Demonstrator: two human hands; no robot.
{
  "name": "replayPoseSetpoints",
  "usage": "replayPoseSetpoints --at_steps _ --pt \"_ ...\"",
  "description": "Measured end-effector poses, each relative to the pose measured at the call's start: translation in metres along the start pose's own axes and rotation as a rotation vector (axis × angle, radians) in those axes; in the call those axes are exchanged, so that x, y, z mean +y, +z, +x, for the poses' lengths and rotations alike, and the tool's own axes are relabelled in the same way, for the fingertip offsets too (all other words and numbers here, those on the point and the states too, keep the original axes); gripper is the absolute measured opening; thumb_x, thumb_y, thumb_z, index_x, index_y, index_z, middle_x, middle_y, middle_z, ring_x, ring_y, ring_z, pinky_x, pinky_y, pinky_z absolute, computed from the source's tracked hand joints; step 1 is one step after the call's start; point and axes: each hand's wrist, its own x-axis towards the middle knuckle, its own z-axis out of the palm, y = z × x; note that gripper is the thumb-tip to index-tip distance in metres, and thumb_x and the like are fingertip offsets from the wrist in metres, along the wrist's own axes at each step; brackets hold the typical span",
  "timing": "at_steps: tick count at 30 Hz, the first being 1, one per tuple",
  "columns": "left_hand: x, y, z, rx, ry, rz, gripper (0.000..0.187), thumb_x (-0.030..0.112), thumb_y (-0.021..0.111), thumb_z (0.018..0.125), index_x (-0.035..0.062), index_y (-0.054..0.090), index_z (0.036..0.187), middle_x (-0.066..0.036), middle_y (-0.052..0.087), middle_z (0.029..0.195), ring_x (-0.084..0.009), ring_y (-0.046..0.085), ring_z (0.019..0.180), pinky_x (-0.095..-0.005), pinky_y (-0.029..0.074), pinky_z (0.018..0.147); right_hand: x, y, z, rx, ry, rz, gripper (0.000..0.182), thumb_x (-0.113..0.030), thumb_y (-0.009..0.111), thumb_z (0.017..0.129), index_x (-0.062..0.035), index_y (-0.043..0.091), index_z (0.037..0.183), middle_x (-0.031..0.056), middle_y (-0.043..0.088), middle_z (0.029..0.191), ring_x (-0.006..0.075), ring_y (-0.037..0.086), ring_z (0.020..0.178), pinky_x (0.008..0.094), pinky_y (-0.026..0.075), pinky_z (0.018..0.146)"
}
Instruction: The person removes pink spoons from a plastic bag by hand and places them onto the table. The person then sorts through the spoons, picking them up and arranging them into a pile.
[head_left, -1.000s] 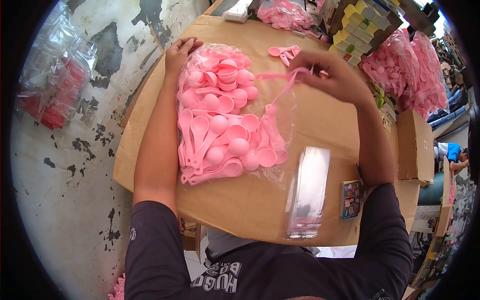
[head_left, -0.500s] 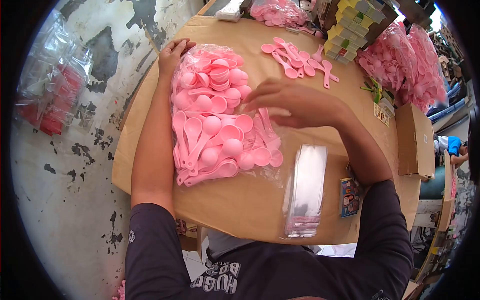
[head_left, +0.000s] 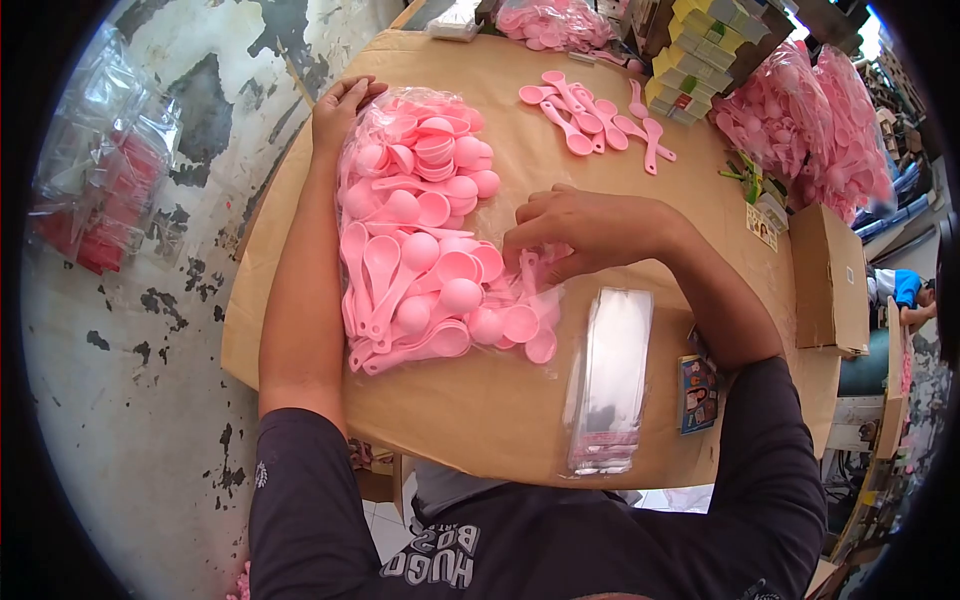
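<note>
A clear plastic bag (head_left: 357, 160) full of pink measuring spoons (head_left: 400, 265) lies on the paper-covered table, with spoons showing at its right side. My left hand (head_left: 343, 108) is at the bag's far left corner, its fingers curled over the plastic. At the bag's right side my right hand (head_left: 590, 232) is closed, thumb and fingers around the handle end of a measuring spoon (head_left: 528, 275); the fingertips are partly hidden. Farther back, several loose measuring spoons (head_left: 590, 118) lie in a small heap.
A stack of clear flat sleeves (head_left: 612, 380) lies near the front edge, beside a small printed packet (head_left: 697, 394). Yellow-and-white boxes (head_left: 690, 70), large bags of pink spoons (head_left: 800, 130) and a cardboard box (head_left: 830, 280) line the right side. Another person (head_left: 905, 290) is at far right.
My right hand has come down and closed at the spoon handles on the bag's right side. One round spoon bowl there no longer shows. My left hand stays at the bag's corner.
</note>
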Motion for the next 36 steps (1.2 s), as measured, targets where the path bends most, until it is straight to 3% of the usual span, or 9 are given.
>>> replayPoseSetpoints --at_steps 6,9,14,20,26,32,36 --pt "-0.006 -0.008 0.007 -0.024 0.049 0.112 0.027 0.013 0.061 0.105 -0.0076 0.067 0.121 -0.019 0.076 0.112 -0.0231 0.073 0.105 -0.0305 0.057 0.097 -0.006 0.002 -0.004 -0.013 -0.021 0.02 0.044 -0.012 0.074 0.087 -0.0119 0.064 0.129 0.0113 0.064 0.111 0.0317 0.059 0.117 0.0442 0.042 0.106" --pt "-0.014 -0.015 0.013 -0.032 0.032 0.088 0.027 0.014 0.062 0.105 -0.006 0.067 0.122 -0.019 0.076 0.114 -0.0223 0.073 0.105 -0.0307 0.057 0.097 -0.008 0.004 -0.002 0.009 -0.081 0.031 0.041 -0.009 0.071 0.087 -0.0109 0.064 0.128 0.0142 0.063 0.107 0.0343 0.065 0.102 0.0456 0.05 0.087" --pt "-0.014 -0.014 0.015 -0.054 0.02 0.062 0.028 0.016 0.062 0.106 -0.0051 0.067 0.122 -0.018 0.076 0.114 -0.021 0.073 0.104 -0.0306 0.057 0.096 -0.007 -0.002 -0.006 0.05 -0.082 0.069 0.033 -0.008 0.068 0.09 -0.0089 0.064 0.123 0.0143 0.063 0.105 0.0349 0.066 0.096 0.0461 0.052 0.082" --pt "-0.011 -0.013 0.012 -0.022 0.019 0.102 0.027 0.015 0.062 0.106 -0.006 0.067 0.122 -0.019 0.076 0.113 -0.021 0.073 0.104 -0.0306 0.057 0.096 -0.013 -0.007 -0.008 0.014 -0.078 0.278 0.024 -0.012 0.067 0.096 -0.0078 0.065 0.119 0.0125 0.063 0.103 0.0293 0.067 0.092 0.0426 0.053 0.079" --pt "-0.003 -0.005 0.005 0.004 -0.005 0.04 0.026 0.013 0.062 0.105 -0.0058 0.067 0.122 -0.02 0.076 0.113 -0.0223 0.073 0.104 -0.0308 0.057 0.096 -0.007 -0.008 -0.003 0.037 -0.134 0.13 0.012 -0.016 0.068 0.099 -0.0056 0.068 0.106 0.0087 0.064 0.094 0.0237 0.066 0.088 0.0365 0.054 0.075" --pt "-0.005 -0.006 0.005 -0.013 -0.003 0.009 0.025 0.011 0.06 0.105 -0.0068 0.066 0.122 -0.021 0.076 0.112 -0.023 0.073 0.105 -0.0307 0.058 0.097 0.002 -0.027 -0.016 0.235 0.012 0.286 0.013 -0.014 0.07 0.098 -0.0024 0.067 0.104 0.0031 0.069 0.097 0.0129 0.065 0.088 0.0315 0.054 0.075" --pt "-0.003 -0.004 0.004 -0.001 0.005 0.005 0.026 0.011 0.059 0.105 -0.0083 0.066 0.122 -0.022 0.075 0.113 -0.0239 0.073 0.106 -0.0313 0.058 0.098 0.0 -0.041 -0.025 0.355 0.09 0.355 0.012 -0.01 0.07 0.099 -0.0021 0.068 0.108 -0.0004 0.071 0.103 0.0062 0.065 0.093 0.0235 0.056 0.077"
